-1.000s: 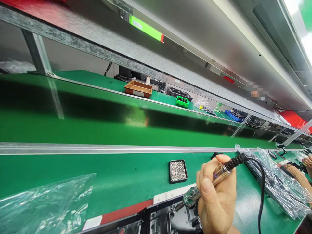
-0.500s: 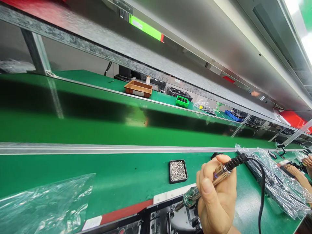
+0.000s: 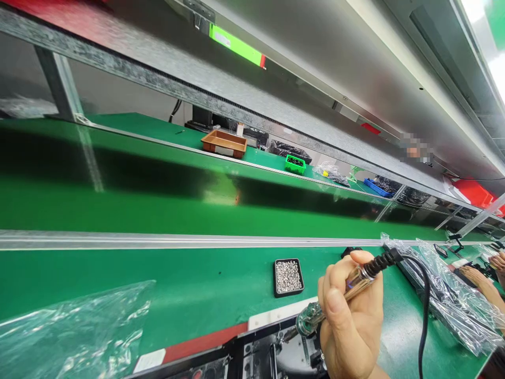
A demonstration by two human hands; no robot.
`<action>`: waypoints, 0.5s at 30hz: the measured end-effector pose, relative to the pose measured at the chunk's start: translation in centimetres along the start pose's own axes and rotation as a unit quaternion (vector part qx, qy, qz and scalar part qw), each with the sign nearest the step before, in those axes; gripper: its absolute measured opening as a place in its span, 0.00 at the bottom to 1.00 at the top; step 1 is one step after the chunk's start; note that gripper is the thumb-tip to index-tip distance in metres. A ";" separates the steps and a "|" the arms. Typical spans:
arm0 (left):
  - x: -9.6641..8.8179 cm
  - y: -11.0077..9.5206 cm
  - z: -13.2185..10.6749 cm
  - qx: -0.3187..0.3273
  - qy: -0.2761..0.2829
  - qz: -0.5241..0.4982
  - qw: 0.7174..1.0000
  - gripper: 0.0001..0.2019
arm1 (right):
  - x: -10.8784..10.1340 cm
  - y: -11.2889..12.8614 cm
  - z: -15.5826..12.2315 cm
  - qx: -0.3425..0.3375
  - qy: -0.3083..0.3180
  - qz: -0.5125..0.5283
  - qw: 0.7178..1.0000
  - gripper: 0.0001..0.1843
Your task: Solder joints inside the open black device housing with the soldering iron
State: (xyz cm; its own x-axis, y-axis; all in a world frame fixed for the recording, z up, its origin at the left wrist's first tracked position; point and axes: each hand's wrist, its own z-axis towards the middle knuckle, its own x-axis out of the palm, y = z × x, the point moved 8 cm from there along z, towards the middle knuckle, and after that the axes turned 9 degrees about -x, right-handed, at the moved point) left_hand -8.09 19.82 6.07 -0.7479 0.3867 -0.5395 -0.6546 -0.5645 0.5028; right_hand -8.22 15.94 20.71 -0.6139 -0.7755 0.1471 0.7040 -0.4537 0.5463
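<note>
My right hand (image 3: 349, 321) is closed around the clear handle of a soldering iron (image 3: 311, 319). A black cable leaves the handle's upper end, and the metal tip points down and left. The tip meets or hovers just over a black plastic housing (image 3: 236, 350) at the bottom edge; I cannot tell whether they touch. Metal parts show inside the housing, whose lower part is cut off by the frame. Beyond it stands a small black tray (image 3: 275, 279) full of tiny silvery metal pieces, too small to name for certain. My left hand is out of view.
Clear plastic film (image 3: 79, 331) lies at the left. Bagged dark parts (image 3: 445, 295) lie at the right, near another person's hands (image 3: 479, 279). A metal rail (image 3: 158, 241) crosses the bench. Behind it are a brown tray (image 3: 224, 143) and a green bin (image 3: 295, 164). Shelving hangs overhead.
</note>
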 end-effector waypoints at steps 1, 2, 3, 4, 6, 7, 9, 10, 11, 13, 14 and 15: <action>0.0 -0.1 0.1 0.007 -0.005 0.021 1.000 0.25 | 0.0 0.0 0.0 0.000 -0.001 0.000 1.000 0.16; -0.1 -0.3 0.1 0.015 -0.008 0.041 0.999 0.25 | 0.0 0.0 0.0 0.000 -0.002 0.000 1.000 0.16; -0.1 -0.4 0.2 0.022 -0.011 0.062 0.998 0.25 | 0.0 0.0 0.1 0.000 -0.003 0.001 1.000 0.16; -0.1 -0.5 0.2 0.031 -0.014 0.083 0.996 0.25 | 0.0 0.0 0.1 0.000 -0.003 0.001 1.000 0.16; 0.0 -0.7 0.2 0.045 -0.015 0.113 0.992 0.19 | 0.0 0.0 0.1 0.000 -0.003 0.002 1.000 0.16; 0.0 -0.8 0.1 0.048 -0.014 0.115 0.992 0.20 | 0.0 0.0 0.1 -0.002 -0.003 0.002 1.000 0.16; 0.0 -0.6 -0.1 0.042 -0.006 0.088 0.995 0.23 | 0.0 -0.1 0.0 -0.002 -0.003 0.002 1.000 0.16; 0.0 -0.4 -0.2 0.035 -0.001 0.062 0.997 0.27 | 0.0 0.0 0.0 -0.002 -0.003 0.002 1.000 0.15; 0.0 -0.2 -0.3 0.026 0.004 0.033 0.999 0.30 | 0.0 0.0 0.0 -0.002 -0.003 0.001 1.000 0.15; 0.0 0.2 -0.6 0.006 0.011 -0.026 1.000 0.29 | 0.0 -0.1 0.0 -0.002 -0.004 -0.001 1.000 0.16; 0.0 0.4 -0.8 -0.003 0.014 -0.055 0.998 0.29 | 0.0 -0.1 0.0 -0.002 -0.005 -0.001 1.000 0.16; 0.0 0.5 -1.0 -0.011 0.016 -0.085 0.996 0.30 | -0.1 -0.1 0.0 -0.003 -0.005 -0.001 1.000 0.16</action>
State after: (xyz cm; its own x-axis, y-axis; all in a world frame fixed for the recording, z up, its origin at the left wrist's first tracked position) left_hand -8.35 18.82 5.69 -0.6225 0.4546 -0.6370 -0.7685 -0.5091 0.3876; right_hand -8.25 16.03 20.69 -0.6190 -0.7699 0.1552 0.7048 -0.4574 0.5422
